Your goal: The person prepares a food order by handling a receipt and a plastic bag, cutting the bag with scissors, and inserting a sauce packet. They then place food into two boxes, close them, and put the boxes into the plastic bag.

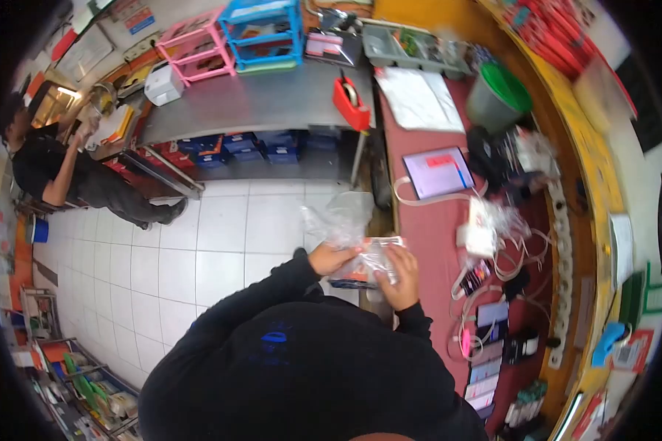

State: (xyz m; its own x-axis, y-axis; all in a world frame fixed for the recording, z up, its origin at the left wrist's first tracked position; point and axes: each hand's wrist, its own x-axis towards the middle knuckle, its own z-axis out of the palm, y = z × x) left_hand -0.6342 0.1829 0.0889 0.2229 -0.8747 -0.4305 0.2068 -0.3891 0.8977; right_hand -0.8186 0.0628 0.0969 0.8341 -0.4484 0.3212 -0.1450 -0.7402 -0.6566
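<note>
Between my two hands is a clear plastic bag [338, 218], its loose part spreading out ahead over the floor side. A flat box or packet with orange and dark printing [354, 278] shows under the plastic; its exact kind is hard to make out. My left hand [332, 259] grips the bag at its left side, thumb pointing inward. From the right, my right hand [399, 278] curls over the plastic and the packet's edge. Both hands are close to my body, beside the red-covered table.
A tablet [438, 173], several phones [485, 371] and tangled white cables lie on the red table [426, 242]. Beyond stand a green-rimmed bin [504, 87], a red tape dispenser [351, 104] and a metal table [272, 99]. Another person [59, 162] stands at far left.
</note>
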